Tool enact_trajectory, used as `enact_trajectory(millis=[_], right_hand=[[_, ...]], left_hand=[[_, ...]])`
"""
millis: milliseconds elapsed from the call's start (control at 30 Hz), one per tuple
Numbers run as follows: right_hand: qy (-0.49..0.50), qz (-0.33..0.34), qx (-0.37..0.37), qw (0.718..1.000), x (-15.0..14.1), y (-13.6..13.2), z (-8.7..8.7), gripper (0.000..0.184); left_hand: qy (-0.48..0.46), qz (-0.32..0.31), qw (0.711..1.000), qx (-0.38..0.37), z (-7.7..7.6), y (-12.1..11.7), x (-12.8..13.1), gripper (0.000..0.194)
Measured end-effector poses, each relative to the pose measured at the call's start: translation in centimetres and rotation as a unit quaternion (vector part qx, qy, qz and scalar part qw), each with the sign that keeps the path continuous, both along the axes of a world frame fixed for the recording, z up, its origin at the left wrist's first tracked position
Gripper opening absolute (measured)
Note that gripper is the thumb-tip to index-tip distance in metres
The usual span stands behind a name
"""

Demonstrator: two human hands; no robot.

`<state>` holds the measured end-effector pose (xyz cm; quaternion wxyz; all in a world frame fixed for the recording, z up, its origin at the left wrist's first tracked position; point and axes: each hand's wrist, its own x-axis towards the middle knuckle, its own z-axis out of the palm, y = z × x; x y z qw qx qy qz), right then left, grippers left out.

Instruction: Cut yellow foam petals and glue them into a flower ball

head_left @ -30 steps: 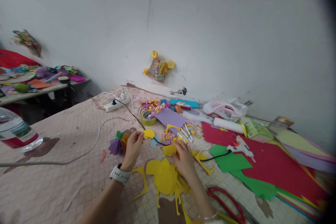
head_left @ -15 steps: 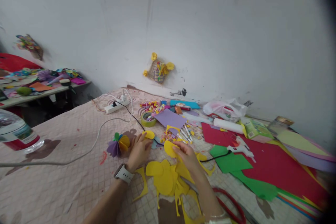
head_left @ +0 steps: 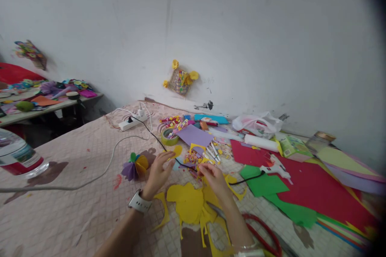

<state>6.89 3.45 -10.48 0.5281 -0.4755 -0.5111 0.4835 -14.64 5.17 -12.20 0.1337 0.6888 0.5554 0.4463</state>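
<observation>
My left hand (head_left: 158, 174), a white watch on its wrist, is closed on a rounded yellow paper piece (head_left: 177, 151) that sticks out past its fingertips. Opposite it, my right hand (head_left: 214, 178) pinches, with only a thin yellow sliver visible at its fingertips, apparently a paper piece seen edge-on. Below and between both hands lies a pile of yellow cut paper pieces (head_left: 187, 202) with curved offcuts. Scissors with red handles (head_left: 265, 231) lie partly under my right forearm. A multicoloured paper flower (head_left: 134, 167) stands left of my left hand.
A black cord runs between my hands to a white glue gun (head_left: 276, 170) on green and red sheets at right. A power strip (head_left: 132, 122), tape roll (head_left: 169, 136), purple sheet (head_left: 195, 134) and markers (head_left: 213, 152) lie beyond. A large bottle (head_left: 19, 154) stands left.
The round yellow piece that showed broadly in my right hand is now seen only as a sliver. The yellow piece at my left fingertips has tilted. Both hands remain nearly in place.
</observation>
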Motion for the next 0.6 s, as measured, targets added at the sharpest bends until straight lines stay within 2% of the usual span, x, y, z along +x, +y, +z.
enact_trajectory(millis=[133, 300, 433, 600], right_hand=[[0.000, -0.003, 0.003, 1.000, 0.3, 0.2, -0.5, 0.036], [-0.001, -0.001, 0.004, 1.000, 0.4, 0.2, -0.6, 0.035], [-0.004, 0.000, 0.005, 1.000, 0.3, 0.2, -0.5, 0.035], [-0.014, -0.004, 0.003, 1.000, 0.5, 0.3, -0.6, 0.037]], left_hand=[[-0.017, 0.019, 1.000, -0.014, 0.2, -0.1, -0.1, 0.033], [0.032, 0.057, 0.997, -0.045, -0.7, 0.0, -0.4, 0.017], [0.051, 0.063, 0.995, -0.064, -1.1, -0.4, 0.0, 0.025], [0.023, 0.066, 0.996, -0.059, 0.2, -0.8, 0.0, 0.019]])
